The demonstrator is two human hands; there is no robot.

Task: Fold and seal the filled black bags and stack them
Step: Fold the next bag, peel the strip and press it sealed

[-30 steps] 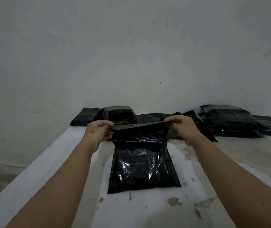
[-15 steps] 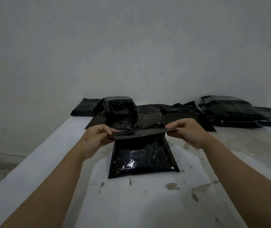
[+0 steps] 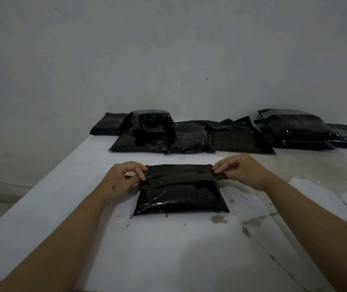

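Note:
A filled, glossy black bag lies flat on the white table in front of me. Its matte top flap is folded toward me over the bag's upper part. My left hand pinches the flap's left end and my right hand pinches its right end. Both hold the flap down close to the bag. At the back of the table several more filled black bags lie in a row, and a stack of black bags sits at the back right.
A grey wall rises right behind the bags. The table's left edge drops off to a floor. Brown stains and wet-looking patches mark the table surface at the right.
Both hands have brought the flap down and toward me, from raised over the bag to folded over its upper part. The bag now looks shorter.

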